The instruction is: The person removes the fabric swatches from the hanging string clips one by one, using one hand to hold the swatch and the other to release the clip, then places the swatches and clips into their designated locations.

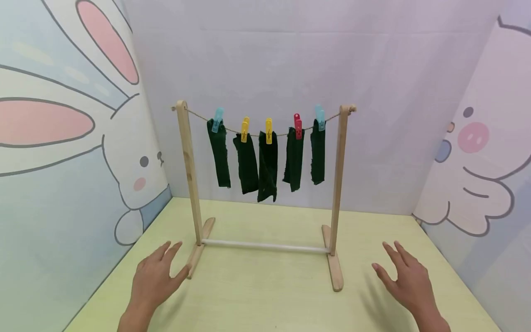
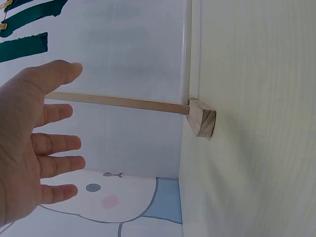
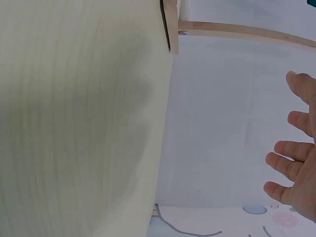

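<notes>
Both hands are held out over the table, fingers spread and holding nothing. The left hand point(image 1: 152, 278) is nearest the left foot point(image 1: 194, 260) of a small wooden drying rack point(image 1: 265, 246). Off to the right of the rack's right foot point(image 1: 335, 272) is the right hand point(image 1: 408, 281). A twine line point(image 1: 229, 130) sags between the two posts. Several dark green cloth strips point(image 1: 247, 163) hang from it, each under a plastic clothespin: light blue point(image 1: 217, 120) at both ends, yellow point(image 1: 268, 131) on two, red point(image 1: 298, 127) on one. In the left wrist view some strips point(image 2: 23, 48) show at the upper left.
The pale wood-grain table point(image 1: 257, 290) carries the rack. A plain light cloth wall point(image 1: 265, 60) stands behind it. Side panels bear a cartoon rabbit point(image 1: 124, 175) on the left and a pink-nosed cartoon animal point(image 1: 489, 170) on the right.
</notes>
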`<state>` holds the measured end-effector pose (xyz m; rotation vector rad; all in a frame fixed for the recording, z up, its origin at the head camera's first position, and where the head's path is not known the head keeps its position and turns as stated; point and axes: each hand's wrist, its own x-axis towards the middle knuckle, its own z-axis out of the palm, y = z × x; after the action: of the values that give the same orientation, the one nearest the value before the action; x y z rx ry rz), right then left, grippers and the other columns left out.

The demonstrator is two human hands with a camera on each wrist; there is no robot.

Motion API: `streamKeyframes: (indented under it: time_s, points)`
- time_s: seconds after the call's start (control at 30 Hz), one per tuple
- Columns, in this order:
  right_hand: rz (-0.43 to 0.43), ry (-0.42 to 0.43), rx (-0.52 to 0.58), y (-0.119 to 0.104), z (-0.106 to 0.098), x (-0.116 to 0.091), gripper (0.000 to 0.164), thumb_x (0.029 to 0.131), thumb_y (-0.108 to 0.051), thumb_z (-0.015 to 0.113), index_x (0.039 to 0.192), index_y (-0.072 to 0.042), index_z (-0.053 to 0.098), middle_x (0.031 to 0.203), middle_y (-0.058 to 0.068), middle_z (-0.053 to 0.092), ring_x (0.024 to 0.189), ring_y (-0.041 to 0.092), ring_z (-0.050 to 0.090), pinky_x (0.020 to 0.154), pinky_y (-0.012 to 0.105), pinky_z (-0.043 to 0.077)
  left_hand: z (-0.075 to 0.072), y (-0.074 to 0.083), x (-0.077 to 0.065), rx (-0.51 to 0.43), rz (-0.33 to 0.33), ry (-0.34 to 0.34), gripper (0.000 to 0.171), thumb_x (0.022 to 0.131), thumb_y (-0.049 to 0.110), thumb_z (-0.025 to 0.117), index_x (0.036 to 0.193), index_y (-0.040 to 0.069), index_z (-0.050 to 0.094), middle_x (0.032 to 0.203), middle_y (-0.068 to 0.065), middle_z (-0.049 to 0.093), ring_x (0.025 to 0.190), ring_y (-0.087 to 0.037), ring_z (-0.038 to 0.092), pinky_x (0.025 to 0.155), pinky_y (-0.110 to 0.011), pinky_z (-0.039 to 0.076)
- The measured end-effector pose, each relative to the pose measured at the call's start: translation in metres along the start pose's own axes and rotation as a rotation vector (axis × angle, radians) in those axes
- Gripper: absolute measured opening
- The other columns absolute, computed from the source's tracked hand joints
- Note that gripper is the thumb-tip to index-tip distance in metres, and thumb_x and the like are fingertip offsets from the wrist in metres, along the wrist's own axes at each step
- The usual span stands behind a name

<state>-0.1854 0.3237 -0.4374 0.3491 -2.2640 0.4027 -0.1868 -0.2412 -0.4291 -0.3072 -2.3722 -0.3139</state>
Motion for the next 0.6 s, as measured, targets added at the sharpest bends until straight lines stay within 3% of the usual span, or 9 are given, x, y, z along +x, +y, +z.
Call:
streamKeyframes:
  time_s: [0.2,0.47,0.6]
  points:
    - [0.049,0.048,0.088,-0.009,0.006,0.002,0.053,0.069,-0.015,0.078,0.116,0.003,0.059,0.116,0.03,0.055,0.091,0.051,0.053,0.068,0.065,0.035,0.008,0.006,0.001,-0.039,0.003,0.061,0.052,0.065,0.027,0.079,0.11,0.004,0.065,0.101,-0.017,0.064,0.078,-0.037,0.063,0.061,-0.058,0.044]
    - [0.08,0.095,0.225,-0.024,0.01,0.009,0.052,0.07,-0.004,0.077,0.117,0.007,0.058,0.116,0.029,0.056,0.102,0.051,0.05,0.076,0.06,0.036,0.011,0.014,0.007,-0.094,-0.068,0.053,0.049,0.069,0.025,0.076,0.112,0.004,0.064,0.102,-0.017,0.064,0.078,-0.039,0.062,0.062,-0.057,0.045]
    - [0.055,0.161,0.249,-0.03,0.012,0.013,0.053,0.069,-0.004,0.078,0.118,0.005,0.059,0.116,0.026,0.058,0.105,0.042,0.052,0.095,0.033,0.037,0.011,0.019,0.01,-0.143,-0.096,0.034,0.046,0.072,0.024,0.076,0.112,0.004,0.064,0.101,-0.018,0.064,0.076,-0.036,0.062,0.062,-0.054,0.046]
